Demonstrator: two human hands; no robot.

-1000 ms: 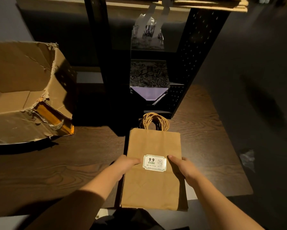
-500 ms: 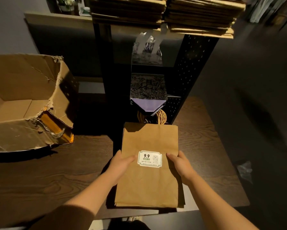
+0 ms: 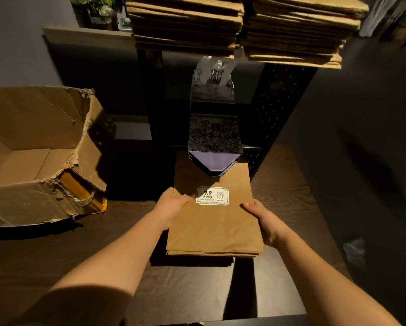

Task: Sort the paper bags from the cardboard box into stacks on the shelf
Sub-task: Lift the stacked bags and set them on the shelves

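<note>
Both hands grasp a flat bundle of brown paper bags, lifted toward the shelf.

The left hand (image 3: 173, 203) and the right hand (image 3: 263, 218) each hold a grip on one side edge of the paper bags (image 3: 213, 227), thumbs on top, fingers hidden underneath. The bundle hangs above the tabletop (image 3: 56, 250), its far end tucked under a dark patterned bag (image 3: 213, 137) in the shelf (image 3: 277, 118). Two brown stacks (image 3: 242, 27) lie on the top level; the torn cardboard box (image 3: 35, 156) sits to the left. Judged step: placement. The next move likely calls for raising the bundle level onto the matching stack with edges aligned.
</note>
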